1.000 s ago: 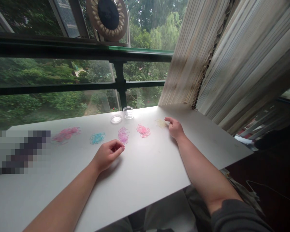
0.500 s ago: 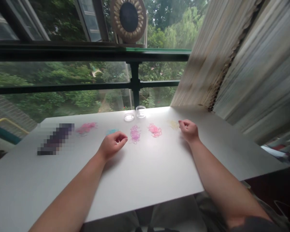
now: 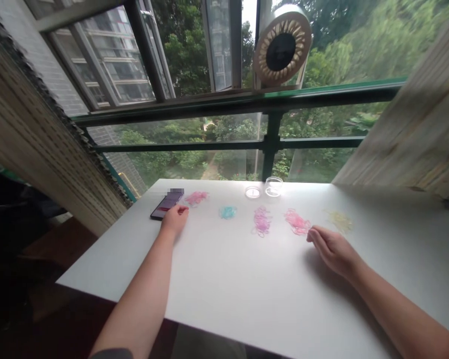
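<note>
Five loose piles of thin coloured bands lie across the white table: dark pink (image 3: 196, 198), teal (image 3: 228, 212), purple (image 3: 262, 222), pink-red (image 3: 297, 222) and yellow (image 3: 340, 221). My left hand (image 3: 175, 219) is closed beside the phone (image 3: 165, 204) and below the dark pink pile; what its fingers pinch, if anything, is too small to name. At the lower right edge of the pink-red pile is my right hand (image 3: 332, 248), its fingers pressed together, their contents hidden.
A clear round container (image 3: 274, 187) and a shallow clear lid or dish (image 3: 252, 192) stand near the back edge of the white table (image 3: 224, 279). Beyond are a green railing (image 3: 224, 146), a round fan (image 3: 282, 47) and curtains at both sides.
The view has turned left. My left hand has moved from beside the teal pile to the phone and dark pink pile; my right hand has gone from the yellow pile to the pink-red one.
</note>
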{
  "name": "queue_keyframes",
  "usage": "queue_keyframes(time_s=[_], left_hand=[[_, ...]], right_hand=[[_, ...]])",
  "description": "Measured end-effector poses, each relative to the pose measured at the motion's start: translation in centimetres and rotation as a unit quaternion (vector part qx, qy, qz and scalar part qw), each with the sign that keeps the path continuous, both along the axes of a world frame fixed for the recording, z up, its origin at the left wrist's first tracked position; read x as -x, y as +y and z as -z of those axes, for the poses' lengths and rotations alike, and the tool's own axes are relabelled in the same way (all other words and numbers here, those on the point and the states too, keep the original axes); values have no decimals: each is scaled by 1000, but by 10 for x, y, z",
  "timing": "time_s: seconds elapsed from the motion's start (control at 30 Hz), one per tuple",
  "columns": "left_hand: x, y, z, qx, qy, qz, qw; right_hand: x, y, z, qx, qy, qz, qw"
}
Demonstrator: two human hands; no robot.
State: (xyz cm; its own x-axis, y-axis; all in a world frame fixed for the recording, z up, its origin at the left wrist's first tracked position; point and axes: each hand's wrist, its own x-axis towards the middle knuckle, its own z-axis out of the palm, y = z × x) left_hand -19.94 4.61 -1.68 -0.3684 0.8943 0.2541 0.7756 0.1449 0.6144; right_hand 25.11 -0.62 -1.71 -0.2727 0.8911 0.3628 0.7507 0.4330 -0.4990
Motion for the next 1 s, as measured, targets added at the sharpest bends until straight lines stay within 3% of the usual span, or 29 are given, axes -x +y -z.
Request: queue_keyframes(time_s=[0.17, 0.37, 0.63, 1.0], left_hand=[[-13, 6, 2, 8, 39, 10, 999], [-17, 8, 1, 4, 81, 12, 997], [-20, 7, 1, -2, 111, 13, 994], [-23, 4, -1, 2, 119, 31, 992]], right_hand=[[18, -9, -2, 41, -19, -40, 998], [23, -11, -4, 7, -28, -109, 994], [24, -9, -1, -14, -15, -115, 993], [26, -8, -3, 14, -39, -109, 993]])
